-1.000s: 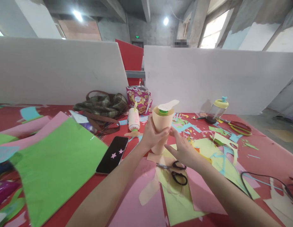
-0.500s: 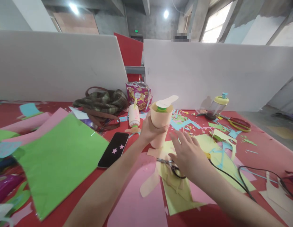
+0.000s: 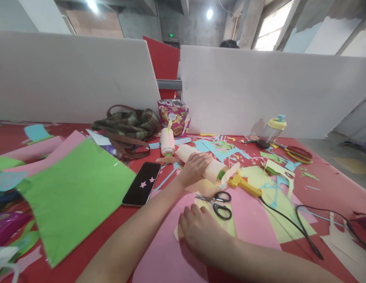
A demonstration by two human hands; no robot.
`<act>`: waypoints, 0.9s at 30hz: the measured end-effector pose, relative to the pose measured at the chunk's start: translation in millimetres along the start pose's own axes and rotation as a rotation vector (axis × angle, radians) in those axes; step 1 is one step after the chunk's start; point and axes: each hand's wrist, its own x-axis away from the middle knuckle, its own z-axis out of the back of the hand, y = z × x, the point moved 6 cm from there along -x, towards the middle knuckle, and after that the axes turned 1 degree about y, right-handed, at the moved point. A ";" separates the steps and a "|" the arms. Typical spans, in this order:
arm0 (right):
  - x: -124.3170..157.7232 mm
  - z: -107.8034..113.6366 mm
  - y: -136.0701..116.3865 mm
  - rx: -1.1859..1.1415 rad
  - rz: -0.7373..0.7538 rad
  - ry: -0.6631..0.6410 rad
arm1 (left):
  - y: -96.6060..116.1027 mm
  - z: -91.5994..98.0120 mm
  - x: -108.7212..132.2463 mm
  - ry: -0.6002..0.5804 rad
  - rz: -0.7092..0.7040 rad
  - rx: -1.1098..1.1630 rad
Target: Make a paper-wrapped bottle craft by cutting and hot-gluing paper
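My left hand [image 3: 197, 167] is wrapped over a cream paper-covered cylinder [image 3: 186, 152] that lies on its side, with a green cap and a cream paper piece at its right end. Nearer to me, my right hand [image 3: 200, 230] has its fingers curled down on a small cream paper strip [image 3: 176, 233], which is mostly hidden under them, on pink paper [image 3: 168, 251]. Black-handled scissors [image 3: 220, 202] lie just beyond my right hand. A yellow glue gun [image 3: 248, 186] rests to the right of the cylinder's end, its black cord trailing right.
A phone [image 3: 142, 184] and a large green sheet [image 3: 79, 196] lie on the left. Behind stand a smaller wrapped bottle [image 3: 167, 142], a snack bag [image 3: 174, 116] and a plaid bag [image 3: 132, 124]. A clear jar [image 3: 271, 133] and red-handled scissors [image 3: 299, 153] are at the right, among paper scraps.
The cylinder, upright before, now lies on its side under my left hand. My right hand has moved left and closer to me, from above the scissors onto the cream strip, and its fingers have curled.
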 end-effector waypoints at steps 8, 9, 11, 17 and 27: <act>-3.0 -7.8 -6.3 0.037 0.014 0.175 | -3.6 1.8 12.6 0.268 0.065 -0.059; -3.3 -8.6 -7.4 0.019 0.020 0.192 | -4.1 1.3 13.3 0.269 0.062 -0.057; -4.0 -10.3 -9.0 -0.017 0.012 0.213 | -4.4 0.6 14.8 0.270 0.052 -0.052; -6.0 -16.0 -11.4 0.013 -0.049 0.235 | -3.0 -2.9 17.8 0.231 0.058 -0.037; -3.2 -12.8 -4.2 0.015 -0.067 0.252 | -7.5 -1.3 21.0 0.275 0.125 0.034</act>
